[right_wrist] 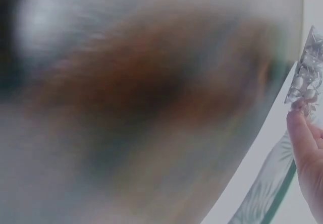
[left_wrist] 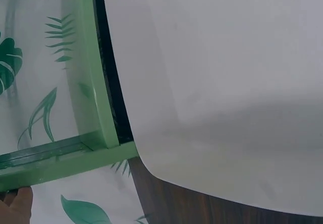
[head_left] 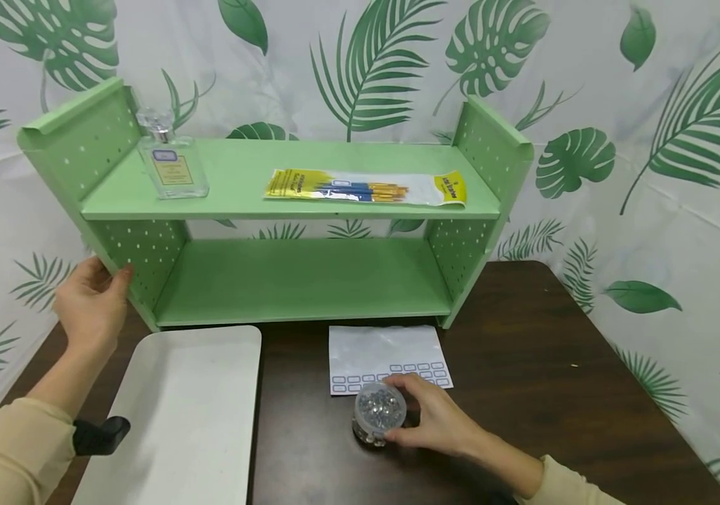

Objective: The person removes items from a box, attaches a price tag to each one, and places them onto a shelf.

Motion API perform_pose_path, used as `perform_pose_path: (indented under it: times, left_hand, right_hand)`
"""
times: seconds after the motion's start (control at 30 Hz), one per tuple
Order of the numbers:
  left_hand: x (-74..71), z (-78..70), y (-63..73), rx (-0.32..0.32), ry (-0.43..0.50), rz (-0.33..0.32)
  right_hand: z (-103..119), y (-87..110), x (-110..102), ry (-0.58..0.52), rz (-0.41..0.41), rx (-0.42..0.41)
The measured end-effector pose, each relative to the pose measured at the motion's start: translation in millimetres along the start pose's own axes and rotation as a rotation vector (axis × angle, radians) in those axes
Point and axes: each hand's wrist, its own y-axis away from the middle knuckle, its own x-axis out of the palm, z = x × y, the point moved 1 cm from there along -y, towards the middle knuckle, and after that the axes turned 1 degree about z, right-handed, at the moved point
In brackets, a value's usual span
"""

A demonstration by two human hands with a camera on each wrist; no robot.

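Observation:
My left hand (head_left: 95,301) grips the front edge of the left side panel of a green two-tier shelf (head_left: 309,280), thumb on the inner side. In the left wrist view, the fingers of the left hand (left_wrist: 17,206) show at the bottom left corner against the green frame. With thumb and fingers, my right hand (head_left: 438,421) holds a small round clear tub (head_left: 380,409) full of silver thumbtacks, low over the dark table. The tub (right_wrist: 309,72) appears at the right edge of the right wrist view, which is otherwise mostly blurred.
On the upper shelf stand a glass perfume bottle (head_left: 173,168) and, lying flat, a packet of paintbrushes (head_left: 366,189). A white sheet of small blue-bordered labels (head_left: 385,351) lies behind the tub. At the left is a white tray (head_left: 177,414). Leaf-patterned cloth (head_left: 638,231) hangs behind.

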Motion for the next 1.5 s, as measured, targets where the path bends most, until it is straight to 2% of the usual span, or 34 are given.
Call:
perform_pose_path:
  times: [0.23, 0.47, 0.67, 0.97, 1.13, 1.5]
  left_hand:
    - [-0.8, 2.7, 0.8, 0.145, -0.057, -0.037]
    - [-0.2, 5.9, 1.9, 0.219, -0.093, -0.045]
    - [0.0, 7.5, 2.1, 0.229, -0.105, -0.036]
    - [-0.6, 5.9, 4.3, 0.25, -0.085, -0.047]
    - [-1.8, 4.8, 5.7, 0.273, -0.083, -0.05]
    - [-1.8, 6.5, 4.2, 0.266, -0.09, -0.041]
  right_hand:
    - [14, -33.5, -10, -0.034, 0.022, 0.008]
    - [25, -79.9, -27, -0.092, 0.044, 0.065]
    - [22, -115.7, -28, -0.167, 0.042, 0.102]
    - [14, -160.2, -23, -0.085, 0.024, 0.117]
    - [11, -177.1, -21, -0.035, 0.03, 0.101]
    - [6, -202.6, -12, 0.032, 0.063, 0.11]
